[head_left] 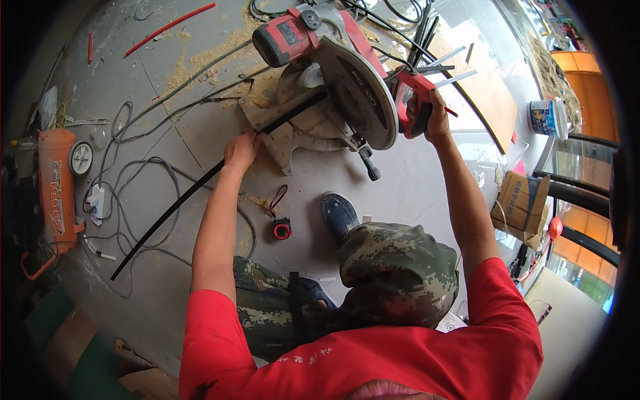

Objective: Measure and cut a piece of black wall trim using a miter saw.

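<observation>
A red and grey miter saw (363, 93) stands on the floor in front of me, its blade guard lowered beside the fence. My right hand (433, 117) is wrapped round the saw's red and black handle. With my left hand (243, 150) I hold a long black strip (200, 183) against the saw's base (267, 110). One end of the strip reaches under the blade guard, where the guard hides it; the other slopes down to the floor at the left. A red and black tape measure (282, 229) with a wrist strap lies on the floor between my arms.
An orange air compressor (59, 190) and a white power strip (98, 203) stand at the left among loose cables (150, 160). Sawdust (207, 50) and red offcuts (170, 30) lie beyond. At the right are a paint bucket (548, 118), a cardboard box (522, 203) and a board (493, 100).
</observation>
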Demonstrator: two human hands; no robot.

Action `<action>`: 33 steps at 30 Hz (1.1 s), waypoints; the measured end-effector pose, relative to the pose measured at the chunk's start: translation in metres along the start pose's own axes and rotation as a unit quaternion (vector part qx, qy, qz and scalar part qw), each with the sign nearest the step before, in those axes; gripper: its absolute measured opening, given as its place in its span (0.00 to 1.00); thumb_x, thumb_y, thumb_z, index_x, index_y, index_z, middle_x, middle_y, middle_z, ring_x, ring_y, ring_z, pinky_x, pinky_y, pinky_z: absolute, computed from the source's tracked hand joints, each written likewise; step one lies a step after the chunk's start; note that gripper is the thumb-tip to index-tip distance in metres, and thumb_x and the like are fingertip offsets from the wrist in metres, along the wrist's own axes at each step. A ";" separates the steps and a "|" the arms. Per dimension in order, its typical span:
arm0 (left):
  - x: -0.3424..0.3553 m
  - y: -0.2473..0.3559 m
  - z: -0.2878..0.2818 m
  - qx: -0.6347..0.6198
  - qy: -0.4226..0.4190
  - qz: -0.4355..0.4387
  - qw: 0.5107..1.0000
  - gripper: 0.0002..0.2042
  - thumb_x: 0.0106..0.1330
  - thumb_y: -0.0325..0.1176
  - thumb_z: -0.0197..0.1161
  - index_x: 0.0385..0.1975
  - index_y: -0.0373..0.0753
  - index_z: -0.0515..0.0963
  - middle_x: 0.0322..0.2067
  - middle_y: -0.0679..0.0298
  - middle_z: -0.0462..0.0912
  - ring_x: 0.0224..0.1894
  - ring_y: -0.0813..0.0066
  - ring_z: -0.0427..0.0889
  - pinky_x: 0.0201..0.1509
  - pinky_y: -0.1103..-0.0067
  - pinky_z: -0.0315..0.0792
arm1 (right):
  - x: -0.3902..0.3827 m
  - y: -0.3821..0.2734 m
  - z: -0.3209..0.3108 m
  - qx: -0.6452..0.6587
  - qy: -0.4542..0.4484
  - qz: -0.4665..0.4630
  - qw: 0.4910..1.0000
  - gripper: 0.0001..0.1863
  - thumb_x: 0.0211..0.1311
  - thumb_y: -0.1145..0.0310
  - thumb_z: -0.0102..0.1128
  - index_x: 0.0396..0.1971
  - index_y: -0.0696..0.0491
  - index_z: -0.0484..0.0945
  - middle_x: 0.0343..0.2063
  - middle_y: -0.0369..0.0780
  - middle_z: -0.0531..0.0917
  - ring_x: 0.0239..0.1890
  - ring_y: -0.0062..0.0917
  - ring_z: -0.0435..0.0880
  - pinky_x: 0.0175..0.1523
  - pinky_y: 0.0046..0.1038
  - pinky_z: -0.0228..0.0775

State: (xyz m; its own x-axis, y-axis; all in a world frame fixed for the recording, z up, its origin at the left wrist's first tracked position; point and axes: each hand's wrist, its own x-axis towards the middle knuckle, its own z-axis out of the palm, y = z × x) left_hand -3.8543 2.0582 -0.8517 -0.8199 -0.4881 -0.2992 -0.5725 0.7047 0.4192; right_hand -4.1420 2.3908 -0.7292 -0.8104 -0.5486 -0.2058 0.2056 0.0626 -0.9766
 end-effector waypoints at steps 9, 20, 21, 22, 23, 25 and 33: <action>0.000 -0.003 0.000 -0.003 0.004 0.007 1.000 0.15 0.68 0.46 0.52 0.40 0.41 0.77 0.36 0.48 0.81 0.42 0.44 0.78 0.44 0.59 0.72 | 0.005 0.004 -0.004 -0.005 -0.032 -0.006 0.999 0.28 0.60 0.40 0.46 0.33 0.54 0.70 0.18 0.37 0.72 0.20 0.22 0.69 0.27 0.24 0.61; -0.001 -0.002 -0.002 -0.013 0.005 0.014 1.000 0.18 0.68 0.47 0.50 0.41 0.39 0.76 0.36 0.47 0.80 0.43 0.44 0.78 0.45 0.61 0.72 | 0.004 0.005 -0.001 -0.013 -0.030 -0.019 0.999 0.30 0.59 0.36 0.46 0.32 0.54 0.71 0.18 0.37 0.72 0.19 0.22 0.70 0.26 0.24 0.62; -0.002 -0.003 -0.001 -0.013 0.005 0.013 1.000 0.18 0.68 0.47 0.50 0.41 0.39 0.76 0.36 0.47 0.80 0.43 0.44 0.78 0.45 0.61 0.72 | 0.003 0.006 -0.001 -0.013 -0.031 -0.018 0.999 0.30 0.59 0.36 0.46 0.32 0.54 0.71 0.18 0.37 0.72 0.19 0.22 0.70 0.26 0.24 0.62; -0.002 -0.002 -0.002 -0.011 0.007 0.013 1.000 0.17 0.69 0.48 0.50 0.41 0.39 0.76 0.36 0.47 0.80 0.42 0.45 0.78 0.44 0.61 0.72 | 0.003 0.005 -0.001 -0.013 -0.028 -0.017 0.999 0.31 0.59 0.36 0.46 0.31 0.54 0.71 0.18 0.37 0.72 0.19 0.22 0.70 0.26 0.24 0.62; -0.002 -0.002 -0.002 -0.009 0.010 0.014 1.000 0.17 0.69 0.48 0.50 0.41 0.39 0.76 0.36 0.47 0.81 0.42 0.45 0.78 0.44 0.61 0.72 | 0.003 0.005 0.000 -0.013 -0.025 -0.016 0.999 0.31 0.59 0.36 0.46 0.31 0.54 0.71 0.18 0.37 0.72 0.19 0.22 0.70 0.27 0.24 0.62; 0.000 -0.002 -0.001 -0.003 -0.001 0.009 1.000 0.17 0.69 0.48 0.50 0.41 0.39 0.76 0.36 0.47 0.81 0.42 0.45 0.78 0.44 0.61 0.72 | 0.003 0.005 -0.001 -0.010 -0.026 -0.015 1.000 0.31 0.59 0.36 0.46 0.31 0.54 0.71 0.18 0.37 0.72 0.19 0.22 0.69 0.27 0.24 0.62; -0.003 -0.004 0.000 -0.012 0.002 0.010 1.000 0.17 0.69 0.47 0.51 0.41 0.40 0.76 0.35 0.47 0.81 0.42 0.44 0.78 0.44 0.61 0.72 | 0.001 0.007 0.001 -0.004 -0.039 -0.011 0.999 0.30 0.60 0.37 0.45 0.32 0.54 0.70 0.18 0.37 0.72 0.19 0.22 0.68 0.27 0.24 0.61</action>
State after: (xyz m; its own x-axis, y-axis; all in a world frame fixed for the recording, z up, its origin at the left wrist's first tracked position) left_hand -3.8492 2.0567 -0.8529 -0.8310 -0.4763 -0.2875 -0.5562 0.7017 0.4452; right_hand -4.1412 2.3899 -0.7362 -0.7689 -0.6136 -0.1797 0.1840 0.0568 -0.9813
